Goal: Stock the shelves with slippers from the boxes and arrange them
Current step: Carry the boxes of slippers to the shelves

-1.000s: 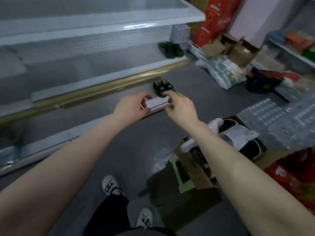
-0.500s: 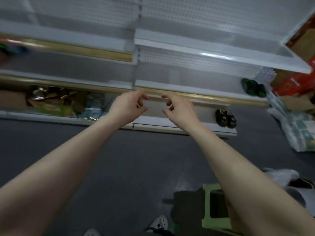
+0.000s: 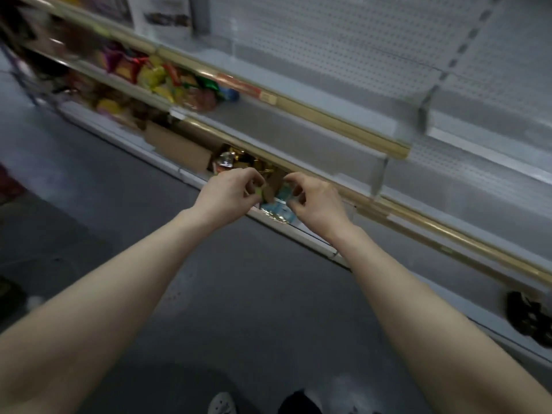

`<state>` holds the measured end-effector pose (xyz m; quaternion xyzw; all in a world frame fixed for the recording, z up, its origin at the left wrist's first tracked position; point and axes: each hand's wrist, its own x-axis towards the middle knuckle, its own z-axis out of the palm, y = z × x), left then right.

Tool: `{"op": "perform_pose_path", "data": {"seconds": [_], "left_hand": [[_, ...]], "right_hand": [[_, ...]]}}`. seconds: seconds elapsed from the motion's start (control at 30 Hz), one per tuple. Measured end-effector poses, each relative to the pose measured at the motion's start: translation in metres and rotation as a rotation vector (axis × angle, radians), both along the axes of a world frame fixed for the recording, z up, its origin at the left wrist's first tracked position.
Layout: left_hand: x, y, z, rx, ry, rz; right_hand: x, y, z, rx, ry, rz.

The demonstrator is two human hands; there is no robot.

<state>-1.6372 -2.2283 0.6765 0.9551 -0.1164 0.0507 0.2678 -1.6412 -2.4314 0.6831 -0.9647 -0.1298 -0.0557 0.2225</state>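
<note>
Slippers (image 3: 528,318): dark pair, bottom shelf (image 3: 312,242), far right
Left grip (image 3: 234,191): fingers curled, contents unclear
Right grip (image 3: 315,203): fingers curled, contents unclear

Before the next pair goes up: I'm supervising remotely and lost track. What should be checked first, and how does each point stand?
1. Slipper in hand: not ok; left hand and right hand carry none.
2. Hands otherwise free: cannot tell; fingers curled, blurred.
3. Room on middle shelf: ok, bare stretch.
4. Black slippers placed on bottom shelf: ok.
5. Slipper supply in view: cannot tell; cardboard box contents hidden.
</note>
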Motion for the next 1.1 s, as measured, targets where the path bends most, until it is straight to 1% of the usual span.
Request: {"op": "perform_pose_path", "data": {"seconds": [0.3,0.47,0.77,0.97,1.1], "left_hand": [[0.048,0.152,-0.020,-0.031,0.064,0.267],[0.102,0.229,-0.026,-0.034,0.063,0.412],[0.204,0.373,-0.019,-0.058,0.048,0.669],[0.257,0.493,-0.029,-0.081,0.057,0.778],[0.300,0.593,-0.029,-0.065,0.044,0.794]], "right_hand": [[0.103,0.161,-0.020,-0.044,0.066,0.239],[0.185,0.247,-0.026,-0.040,0.068,0.393],[0.337,0.414,-0.016,-0.033,0.091,0.654],[0.408,0.552,-0.028,-0.045,0.078,0.794],[0.458,0.655,-0.033,-0.045,0.048,0.799]]}}
